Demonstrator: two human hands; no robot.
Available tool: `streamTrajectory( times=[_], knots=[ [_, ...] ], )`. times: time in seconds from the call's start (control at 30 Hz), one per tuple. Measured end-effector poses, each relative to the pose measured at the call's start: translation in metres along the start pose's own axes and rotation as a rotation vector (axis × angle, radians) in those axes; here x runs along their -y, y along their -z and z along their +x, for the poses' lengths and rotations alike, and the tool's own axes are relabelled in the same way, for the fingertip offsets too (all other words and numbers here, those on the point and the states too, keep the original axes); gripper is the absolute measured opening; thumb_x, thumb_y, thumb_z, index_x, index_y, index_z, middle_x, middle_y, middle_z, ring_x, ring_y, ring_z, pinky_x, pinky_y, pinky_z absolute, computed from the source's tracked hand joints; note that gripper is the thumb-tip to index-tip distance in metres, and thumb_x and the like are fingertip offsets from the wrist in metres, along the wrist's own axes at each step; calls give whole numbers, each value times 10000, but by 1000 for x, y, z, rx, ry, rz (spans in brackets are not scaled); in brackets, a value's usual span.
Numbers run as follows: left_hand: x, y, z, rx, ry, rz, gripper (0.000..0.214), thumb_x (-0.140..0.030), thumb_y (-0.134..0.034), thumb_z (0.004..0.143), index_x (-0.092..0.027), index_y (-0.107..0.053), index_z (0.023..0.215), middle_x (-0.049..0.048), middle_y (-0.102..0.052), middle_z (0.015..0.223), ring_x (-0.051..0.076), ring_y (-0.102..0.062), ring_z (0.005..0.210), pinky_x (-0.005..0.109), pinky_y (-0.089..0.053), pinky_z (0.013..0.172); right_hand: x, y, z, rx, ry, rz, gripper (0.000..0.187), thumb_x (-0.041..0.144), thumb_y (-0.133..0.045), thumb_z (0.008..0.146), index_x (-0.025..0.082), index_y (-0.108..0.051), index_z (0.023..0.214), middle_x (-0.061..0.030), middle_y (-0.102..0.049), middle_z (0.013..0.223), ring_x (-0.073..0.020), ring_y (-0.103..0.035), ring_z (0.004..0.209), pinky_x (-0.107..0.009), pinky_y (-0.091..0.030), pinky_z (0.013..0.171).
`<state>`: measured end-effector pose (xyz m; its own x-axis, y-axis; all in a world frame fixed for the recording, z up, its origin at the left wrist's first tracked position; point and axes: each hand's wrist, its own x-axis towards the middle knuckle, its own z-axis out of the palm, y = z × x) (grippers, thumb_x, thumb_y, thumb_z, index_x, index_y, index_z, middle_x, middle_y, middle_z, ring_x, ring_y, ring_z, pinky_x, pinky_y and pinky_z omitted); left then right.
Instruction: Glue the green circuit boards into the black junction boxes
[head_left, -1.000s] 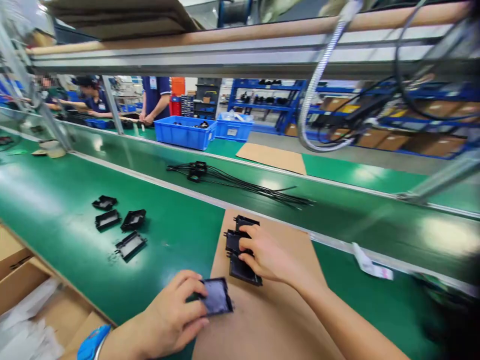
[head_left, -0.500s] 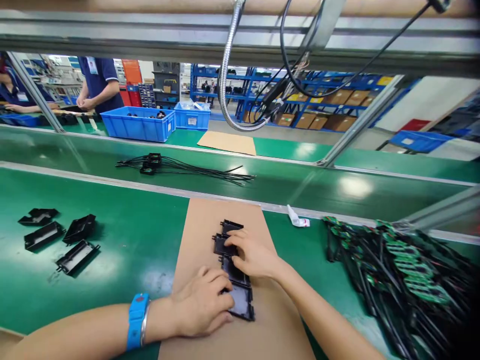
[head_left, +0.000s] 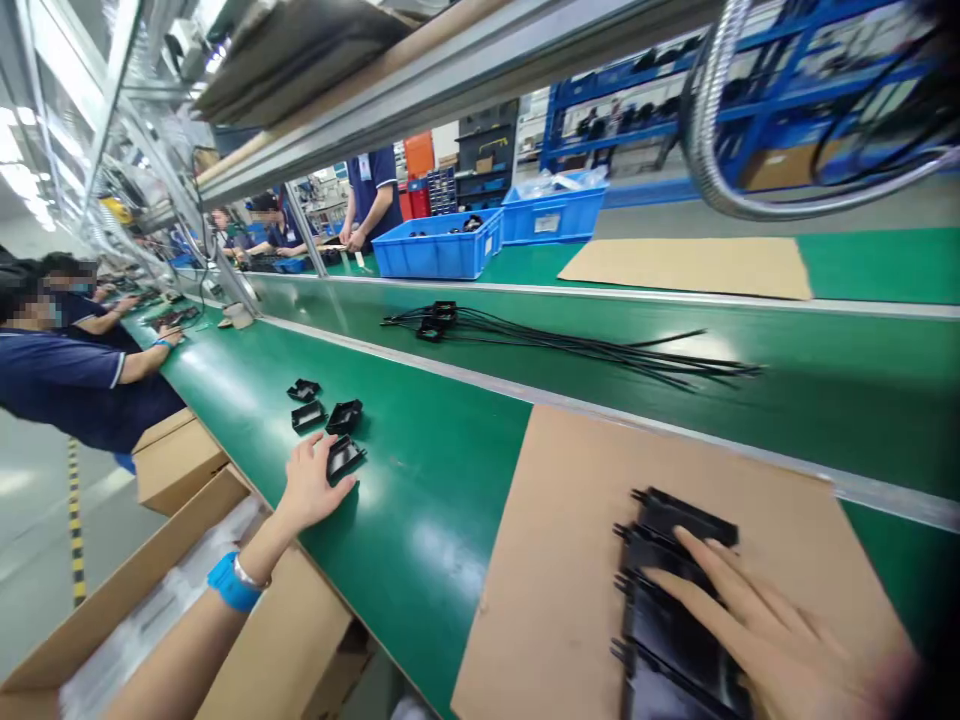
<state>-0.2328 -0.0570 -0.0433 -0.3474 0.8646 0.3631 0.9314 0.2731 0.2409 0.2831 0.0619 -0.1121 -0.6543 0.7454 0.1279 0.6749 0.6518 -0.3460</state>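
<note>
My left hand (head_left: 309, 487) is stretched out to the left on the green belt and its fingers close on the nearest of several loose black plastic trays (head_left: 343, 457). Two more black trays (head_left: 344, 415) and a small black piece (head_left: 303, 390) lie just beyond it. My right hand (head_left: 757, 628) rests with fingers stretched flat on a row of black trays (head_left: 660, 600) lined up on a brown cardboard sheet (head_left: 570, 520).
A bundle of black cables (head_left: 555, 340) lies on the far belt lane. Blue bins (head_left: 439, 245) and a second cardboard sheet (head_left: 690, 265) sit behind it. Open cardboard boxes (head_left: 187, 600) stand below the belt's near edge. Other workers (head_left: 67, 370) sit along the line at left.
My left hand has left the tray row on the cardboard and reached left to the loose trays. The view has swung left. My right hand stays on the row.
</note>
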Motion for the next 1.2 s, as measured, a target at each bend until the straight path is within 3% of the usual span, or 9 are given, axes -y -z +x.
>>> streamTrajectory(
  times=[0.1, 0.2, 0.33, 0.47, 0.57, 0.8, 0.93, 1.07, 1.2],
  knots=[
    [-1, 6, -6, 36, -6, -50, 445, -402, -574, 779, -177, -555, 1162, 133, -592, 1112, 343, -553, 1051, 544, -433, 929, 13, 8, -2, 51, -54, -4, 736, 567, -685, 659, 318, -532, 1335, -113, -180, 1563, -446, -195, 1390, -626, -249, 1058],
    [-39, 3, -1, 90, -120, -197, 388, -420, -525, 833, -185, -546, 1141, 114, -594, 1092, 301, -576, 1012, 491, -457, 918, 48, 48, 3, 248, -113, 46, 686, 466, -706, 652, 289, -557, 1298, -134, -192, 1557, -422, -157, 1409, -621, -215, 1088],
    [-146, -27, 35, 253, -455, -465, 360, -360, -583, 821, -192, -556, 1139, 99, -589, 1132, 275, -549, 1063, 438, -442, 945, 77, 82, 13, 339, -119, 110, 690, 306, -733, 574, 246, -571, 1242, -133, -187, 1555, -412, -111, 1418, -591, -198, 1097],
    [-278, -77, 73, 393, -711, -614, 402, -255, -703, 716, -192, -603, 1100, 75, -620, 1119, 254, -548, 1074, 387, -429, 971, 82, 80, 5, 312, -144, 117, 709, 306, -756, 535, 226, -567, 1213, -153, -173, 1552, -408, -115, 1415, -572, -175, 1099],
    [-336, -105, 85, 454, -802, -653, 357, -212, -708, 715, -180, -623, 1060, 79, -628, 1120, 254, -559, 1061, 402, -437, 951, 81, 71, -3, 263, -126, 122, 737, 349, -769, 516, 233, -552, 1210, -154, -161, 1555, -403, -94, 1419, -574, -157, 1098],
    [-340, -130, 81, 482, -816, -691, 247, -183, -469, 867, -207, -628, 1055, 54, -651, 1104, 221, -563, 1081, 416, -412, 993, 77, 63, -1, 149, -87, 65, 702, 451, -715, 562, 167, -533, 1177, -231, -121, 1549, -443, -69, 1410, -593, -171, 1077],
    [-333, -137, 80, 496, -829, -749, 324, -257, -387, 882, -199, -617, 1102, 83, -644, 1161, 242, -579, 1091, 440, -425, 1011, 85, 62, 0, 81, -12, -95, 716, 601, -634, 617, 159, -534, 1171, -265, -247, 1497, -463, -241, 1360, -573, -304, 1005],
    [-329, -163, 93, 519, -846, -778, 412, -439, -410, 859, -177, -627, 1091, 121, -656, 1155, 313, -602, 1080, 542, -432, 995, 81, 52, 5, 22, 77, -377, 532, 584, -559, 697, 261, -548, 1120, -184, -468, 1389, -370, -460, 1242, -464, -436, 853],
    [-328, -177, 103, 608, -697, -793, 479, -568, -502, 782, -231, -641, 1093, 68, -657, 1185, 303, -584, 1145, 492, -415, 1046, 50, 87, -16, -164, 34, -401, 492, 543, -501, 790, 281, -515, 1207, -129, -463, 1420, -289, -439, 1266, -430, -453, 850]
  ],
)
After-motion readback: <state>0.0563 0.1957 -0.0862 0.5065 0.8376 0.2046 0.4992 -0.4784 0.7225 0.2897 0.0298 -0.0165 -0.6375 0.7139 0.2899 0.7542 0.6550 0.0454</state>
